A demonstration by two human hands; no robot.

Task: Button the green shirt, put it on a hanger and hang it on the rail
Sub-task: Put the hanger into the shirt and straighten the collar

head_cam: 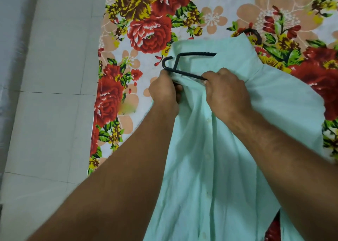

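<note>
In the head view the green shirt (228,149) lay on the floral sheet (113,94), a little in from its left edge, with the black hanger (184,72) partly inside its top. The left hand (164,92) gripped cloth beside the hook, and the right hand (226,92) pinched cloth over the hanger's arm. The step would probably go best with the hanger held steady while the shoulder was eased over the arm's end, not tugged.

Our left hand (164,91) grips the thin black hanger (189,53) just below its hook, while our right hand (227,94) pinches the pale mint-green cotton shirt (219,149) over the hanger's lower arm. The shirt lies spread on a red-and-yellow floral bedsheet (146,30), beside a grey tiled floor (54,76).
</note>
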